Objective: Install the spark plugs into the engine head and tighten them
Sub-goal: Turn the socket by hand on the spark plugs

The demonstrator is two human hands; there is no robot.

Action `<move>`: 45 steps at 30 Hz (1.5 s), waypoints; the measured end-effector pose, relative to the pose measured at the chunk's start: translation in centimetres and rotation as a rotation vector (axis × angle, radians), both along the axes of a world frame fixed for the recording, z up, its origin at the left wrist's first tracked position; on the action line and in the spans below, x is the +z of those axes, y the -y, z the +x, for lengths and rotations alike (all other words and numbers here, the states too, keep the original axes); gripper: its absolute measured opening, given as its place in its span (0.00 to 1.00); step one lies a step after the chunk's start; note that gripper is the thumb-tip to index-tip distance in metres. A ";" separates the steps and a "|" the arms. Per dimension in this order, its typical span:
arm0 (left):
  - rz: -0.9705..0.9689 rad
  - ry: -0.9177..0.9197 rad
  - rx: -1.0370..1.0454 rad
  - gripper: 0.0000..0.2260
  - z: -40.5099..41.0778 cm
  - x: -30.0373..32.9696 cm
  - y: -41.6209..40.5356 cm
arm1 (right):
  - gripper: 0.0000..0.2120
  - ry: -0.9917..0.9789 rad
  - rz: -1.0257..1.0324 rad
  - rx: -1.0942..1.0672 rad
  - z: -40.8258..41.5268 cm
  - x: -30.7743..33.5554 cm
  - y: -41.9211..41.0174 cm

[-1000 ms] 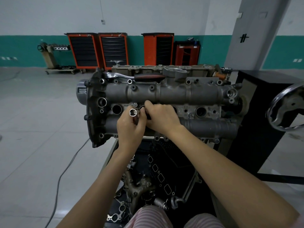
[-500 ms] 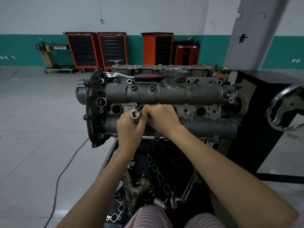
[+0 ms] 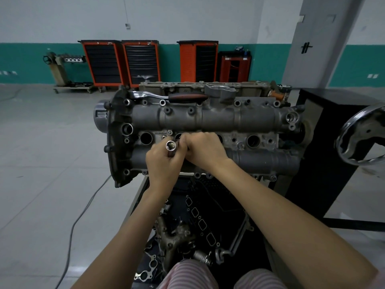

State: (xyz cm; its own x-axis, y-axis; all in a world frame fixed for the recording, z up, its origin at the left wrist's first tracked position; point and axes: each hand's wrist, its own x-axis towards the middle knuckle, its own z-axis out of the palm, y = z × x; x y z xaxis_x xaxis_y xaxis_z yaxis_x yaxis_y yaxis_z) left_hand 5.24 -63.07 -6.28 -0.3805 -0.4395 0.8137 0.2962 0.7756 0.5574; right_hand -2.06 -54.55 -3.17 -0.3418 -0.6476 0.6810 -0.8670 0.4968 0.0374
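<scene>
While my left hand [image 3: 164,163] grips the chrome spark plug socket [image 3: 171,147] with its open end tipped up toward the camera, my right hand [image 3: 205,150] sits curled against it over the second plug well, fingertips hidden, so I cannot tell whether it pinches a plug or only steadies the tool. No spark plug itself shows anywhere I can see (one may be under my fingers or down in the socket). Outward from there, the engine head [image 3: 208,119] lies across its stand, and the far left well [image 3: 145,138] and the well toward the right [image 3: 253,141] both gape dark, apparently without plugs. The ratchet [image 3: 168,95] with its red-and-black handle rests on the head's far edge, untouched. I judge the job barely begun: seating by hand is under way at best, and all tightening remains. Beyond stand orange tool cabinets [image 3: 120,61]; no brand or writing is legible from here.
</scene>
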 end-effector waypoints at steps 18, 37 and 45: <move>0.021 0.009 -0.010 0.25 0.0 -0.1 0.1 | 0.08 0.043 -0.067 0.025 0.4 0.3 -0.2; 0.050 0.019 0.012 0.24 0.0 0.2 -0.1 | 0.11 0.014 0.062 0.009 -0.2 -0.2 0.0; 0.067 -0.045 -0.067 0.12 0.2 -0.3 -0.3 | 0.13 0.004 0.058 -0.020 -0.4 -0.2 0.1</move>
State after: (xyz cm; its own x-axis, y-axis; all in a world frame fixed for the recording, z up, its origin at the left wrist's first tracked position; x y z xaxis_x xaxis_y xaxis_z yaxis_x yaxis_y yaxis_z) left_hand 5.42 -62.79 -6.55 -0.3747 -0.4684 0.8002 0.3723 0.7144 0.5925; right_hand -2.43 -54.63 -3.41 -0.3574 -0.6789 0.6414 -0.8573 0.5109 0.0632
